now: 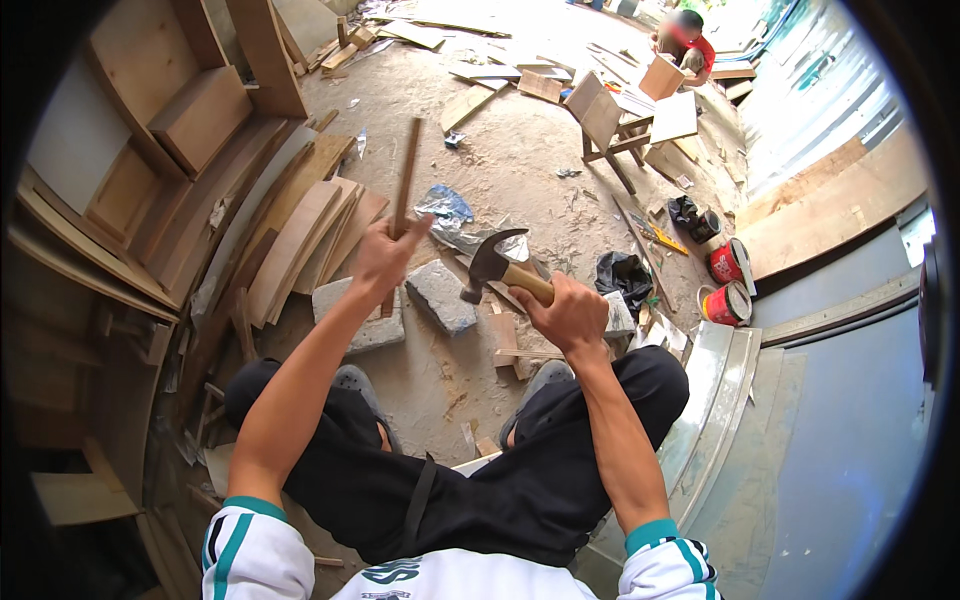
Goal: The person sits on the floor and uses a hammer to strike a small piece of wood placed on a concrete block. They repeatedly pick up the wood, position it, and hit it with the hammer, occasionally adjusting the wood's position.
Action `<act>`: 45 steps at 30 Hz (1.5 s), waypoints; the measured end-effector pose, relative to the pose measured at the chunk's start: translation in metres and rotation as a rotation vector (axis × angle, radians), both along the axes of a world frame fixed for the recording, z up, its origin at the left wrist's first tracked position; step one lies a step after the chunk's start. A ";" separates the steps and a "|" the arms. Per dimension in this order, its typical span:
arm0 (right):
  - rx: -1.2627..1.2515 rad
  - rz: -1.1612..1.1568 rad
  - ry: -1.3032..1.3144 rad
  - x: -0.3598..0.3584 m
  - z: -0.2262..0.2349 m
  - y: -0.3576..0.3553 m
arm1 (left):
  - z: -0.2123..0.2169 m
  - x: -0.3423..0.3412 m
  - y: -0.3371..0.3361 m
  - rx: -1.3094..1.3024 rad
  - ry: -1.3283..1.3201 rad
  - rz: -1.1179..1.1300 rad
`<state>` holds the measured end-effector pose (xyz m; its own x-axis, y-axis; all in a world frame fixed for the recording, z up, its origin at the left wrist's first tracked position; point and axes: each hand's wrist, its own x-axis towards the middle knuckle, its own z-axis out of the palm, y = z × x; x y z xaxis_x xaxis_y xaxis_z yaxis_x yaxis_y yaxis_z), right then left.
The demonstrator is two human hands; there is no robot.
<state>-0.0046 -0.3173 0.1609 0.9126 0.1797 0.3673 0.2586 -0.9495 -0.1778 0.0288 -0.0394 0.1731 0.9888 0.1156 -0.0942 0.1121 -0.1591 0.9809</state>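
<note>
Currently: left hand (385, 255) clenched around a thin wooden strip (404, 180), held near-upright so its lower end points toward the flat stone block (358, 315) on the floor. Right hand (570, 315) grips a claw hammer (497, 262) by its wooden handle, head raised just right of the strip, likely cocked for a strike. Second stone (442, 295) lies just right of the block. Stacked plywood boards (290, 240) sit left of it; red paint cans (728, 282) well to its right.

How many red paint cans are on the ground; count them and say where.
2. One red can stands to the person's right, past the hammer; the other stands just below and nearer. More may be hidden among the scrap wood.
</note>
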 end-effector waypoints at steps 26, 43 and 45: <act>-0.244 0.309 0.621 -0.073 -0.032 -0.094 | -0.104 0.038 -0.174 0.022 0.432 -0.223; -0.168 0.181 0.750 -0.058 -0.017 -0.090 | -0.158 0.138 -0.218 -0.142 0.163 -0.231; -0.155 0.092 0.740 -0.056 -0.015 -0.087 | -0.130 0.128 -0.194 -0.154 0.023 -0.184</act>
<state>-0.0608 -0.4042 0.1456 0.8898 0.2665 -0.3704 0.2027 -0.9581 -0.2024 0.1570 -0.2332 0.0428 0.9893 -0.0835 -0.1195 0.1176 -0.0274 0.9927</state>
